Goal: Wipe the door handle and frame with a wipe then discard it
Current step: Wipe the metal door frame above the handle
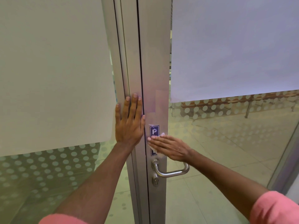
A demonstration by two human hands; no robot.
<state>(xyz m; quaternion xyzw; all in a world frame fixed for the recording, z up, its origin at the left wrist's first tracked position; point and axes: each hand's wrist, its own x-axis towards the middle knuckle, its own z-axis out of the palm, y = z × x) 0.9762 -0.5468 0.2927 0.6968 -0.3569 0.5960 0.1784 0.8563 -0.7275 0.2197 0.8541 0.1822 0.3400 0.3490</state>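
Note:
A silver metal door frame (153, 65) runs up the middle of the head view. On it is a blue sign (154, 131) with a white P. My right hand (169, 147) lies flat over the lower part of that sign and presses a white wipe (162, 135) against the frame; only the wipe's edges show around the fingers. Just below it the steel lever door handle (173, 172) sticks out to the right, with a keyhole cylinder (155, 181) under it. My left hand (129, 122) rests flat, fingers up and spread, on the fixed frame post left of the door gap.
Frosted glass panels with dot patterns fill both sides, the left panel (53, 70) and the door glass (234, 46). Through the lower glass a tiled floor (210, 183) and a wooden bench (242, 101) show. Another metal frame (284, 162) slants at the right edge.

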